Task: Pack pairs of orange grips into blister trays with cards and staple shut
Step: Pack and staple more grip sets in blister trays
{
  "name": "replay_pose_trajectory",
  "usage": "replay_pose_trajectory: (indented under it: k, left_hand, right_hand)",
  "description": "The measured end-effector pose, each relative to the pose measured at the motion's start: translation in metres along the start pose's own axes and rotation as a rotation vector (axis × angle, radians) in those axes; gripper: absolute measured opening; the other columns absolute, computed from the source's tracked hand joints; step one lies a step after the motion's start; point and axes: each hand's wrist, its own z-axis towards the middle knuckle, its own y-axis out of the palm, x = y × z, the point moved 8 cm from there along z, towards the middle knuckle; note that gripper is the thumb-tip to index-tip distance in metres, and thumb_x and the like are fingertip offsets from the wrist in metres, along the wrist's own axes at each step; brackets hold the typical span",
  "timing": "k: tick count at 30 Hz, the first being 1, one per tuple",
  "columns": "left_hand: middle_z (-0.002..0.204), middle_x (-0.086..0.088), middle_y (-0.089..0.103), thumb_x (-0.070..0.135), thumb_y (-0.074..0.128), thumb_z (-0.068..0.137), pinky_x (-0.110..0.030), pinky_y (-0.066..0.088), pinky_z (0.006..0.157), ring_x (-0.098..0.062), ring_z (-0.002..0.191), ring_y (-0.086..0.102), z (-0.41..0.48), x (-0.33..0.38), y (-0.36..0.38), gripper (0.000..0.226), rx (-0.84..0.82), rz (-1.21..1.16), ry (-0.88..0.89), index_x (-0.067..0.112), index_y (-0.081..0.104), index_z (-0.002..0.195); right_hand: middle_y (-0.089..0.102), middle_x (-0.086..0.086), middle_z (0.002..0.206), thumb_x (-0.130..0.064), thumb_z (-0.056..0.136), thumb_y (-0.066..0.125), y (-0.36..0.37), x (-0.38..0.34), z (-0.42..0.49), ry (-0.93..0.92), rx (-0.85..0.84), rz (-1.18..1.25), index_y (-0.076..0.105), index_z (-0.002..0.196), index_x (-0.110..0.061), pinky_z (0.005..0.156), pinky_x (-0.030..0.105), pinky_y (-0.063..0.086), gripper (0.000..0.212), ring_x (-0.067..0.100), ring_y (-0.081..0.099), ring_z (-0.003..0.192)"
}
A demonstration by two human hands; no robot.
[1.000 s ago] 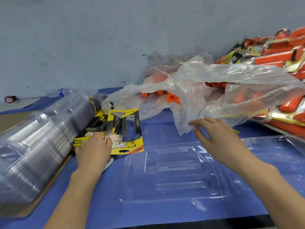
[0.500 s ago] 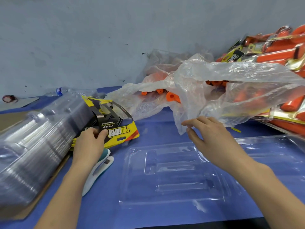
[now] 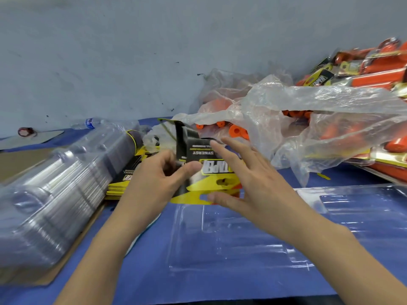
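Note:
My left hand pinches a black and yellow printed card, lifted above the blue table. My right hand is spread open right beside the card, fingers touching or nearly touching its edge. An open clear blister tray lies flat below both hands. Loose orange grips sit inside a crumpled clear plastic bag behind the card. More cards lie stacked at the left.
A long stack of clear blister trays lies at the left on cardboard. Finished packs of orange grips pile up at the right. A water bottle lies by the grey wall. A stapler peeks out under my left forearm.
My left hand lifted one card off the stack and carried it right, over the tray. My right hand left the plastic bag and moved left to meet the card.

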Motion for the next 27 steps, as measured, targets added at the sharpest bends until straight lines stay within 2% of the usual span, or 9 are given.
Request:
replay_pose_trajectory:
  k: [3, 6, 9, 13, 15, 18, 20, 24, 27]
  left_hand:
    - [0.074, -0.031, 0.056, 0.07, 0.07, 0.066, -0.036, 0.037, 0.062, -0.018, 0.064, 0.045, -0.004, 0.011, 0.005, 0.078, -0.071, -0.136, 0.01, -0.004, 0.055, 0.084]
    - [0.067, -0.016, 0.05, 0.065, 0.066, 0.069, -0.031, 0.034, 0.059, -0.017, 0.064, 0.042, -0.006, 0.014, 0.004, 0.062, -0.124, -0.265, 0.014, 0.005, 0.054, 0.075]
    - [0.072, -0.002, 0.061, 0.059, 0.071, 0.081, -0.025, 0.041, 0.06, -0.013, 0.066, 0.052, -0.006, 0.012, 0.007, 0.048, -0.245, -0.262, 0.021, 0.012, 0.059, 0.075]
    - [0.069, 0.004, 0.068, 0.043, 0.061, 0.084, -0.011, 0.046, 0.058, -0.002, 0.061, 0.06, -0.002, 0.007, -0.005, 0.025, -0.167, -0.16, 0.063, 0.019, 0.064, 0.079]
    - [0.072, 0.003, 0.07, 0.041, 0.058, 0.087, -0.009, 0.045, 0.056, 0.0, 0.06, 0.061, 0.001, 0.001, -0.016, 0.019, -0.059, -0.088, 0.07, 0.024, 0.065, 0.082]
    - [0.071, 0.009, 0.072, 0.026, 0.059, 0.096, -0.007, 0.043, 0.049, 0.003, 0.053, 0.06, 0.006, -0.011, -0.028, 0.019, 0.039, -0.086, 0.055, 0.031, 0.066, 0.079]
    - [0.072, 0.007, 0.073, 0.023, 0.058, 0.097, -0.01, 0.043, 0.045, 0.0, 0.051, 0.061, 0.009, -0.023, -0.035, 0.021, 0.082, -0.077, 0.024, 0.031, 0.066, 0.079]
    - [0.077, -0.003, 0.073, 0.027, 0.058, 0.099, -0.021, 0.049, 0.042, -0.013, 0.052, 0.066, 0.009, -0.048, -0.055, 0.016, 0.169, -0.062, -0.045, 0.028, 0.064, 0.084]
    - [0.084, -0.003, 0.074, 0.033, 0.059, 0.097, -0.042, 0.058, 0.058, -0.026, 0.066, 0.072, 0.005, -0.073, -0.078, 0.01, 0.27, -0.082, -0.122, 0.028, 0.065, 0.09]
  right_hand:
    - [0.041, -0.006, 0.143, -0.058, 0.091, 0.047, -0.009, -0.007, -0.001, -0.055, 0.036, -0.039, 0.031, 0.15, -0.032, 0.106, 0.027, 0.032, 0.066, 0.019, 0.046, 0.123]
    - [0.053, -0.016, 0.125, -0.052, 0.098, 0.048, -0.02, -0.007, -0.004, -0.076, 0.102, 0.011, 0.04, 0.144, -0.035, 0.09, 0.018, 0.036, 0.05, 0.007, 0.052, 0.107]
    - [0.058, -0.032, 0.097, -0.051, 0.096, 0.047, -0.035, 0.007, -0.005, 0.038, 0.222, 0.285, 0.049, 0.132, -0.039, 0.072, 0.009, 0.038, 0.038, -0.008, 0.055, 0.087]
    - [0.062, -0.006, 0.07, -0.036, 0.098, 0.052, -0.048, 0.021, -0.005, 0.171, 0.319, 0.593, 0.058, 0.101, -0.042, 0.056, 0.024, 0.043, 0.009, 0.012, 0.058, 0.062]
    - [0.063, -0.004, 0.069, -0.028, 0.1, 0.053, -0.055, 0.026, -0.005, 0.215, 0.387, 0.69, 0.063, 0.097, -0.031, 0.055, 0.022, 0.046, 0.011, 0.012, 0.061, 0.063]
    - [0.066, 0.015, 0.082, -0.025, 0.101, 0.052, -0.064, 0.035, -0.007, 0.277, 0.48, 0.796, 0.064, 0.097, -0.015, 0.057, 0.034, 0.053, 0.016, 0.023, 0.067, 0.067]
    - [0.064, 0.02, 0.08, -0.026, 0.101, 0.052, -0.068, 0.042, -0.009, 0.325, 0.528, 0.86, 0.064, 0.095, -0.015, 0.053, 0.034, 0.054, 0.018, 0.02, 0.067, 0.06]
    - [0.064, 0.004, 0.06, -0.036, 0.099, 0.052, -0.072, 0.056, -0.016, 0.443, 0.603, 1.01, 0.069, 0.09, -0.026, 0.044, 0.028, 0.051, 0.021, 0.013, 0.06, 0.05]
    - [0.067, 0.003, 0.065, -0.043, 0.097, 0.052, -0.074, 0.062, -0.019, 0.496, 0.616, 1.091, 0.071, 0.089, -0.025, 0.048, 0.03, 0.054, 0.028, 0.013, 0.06, 0.053]
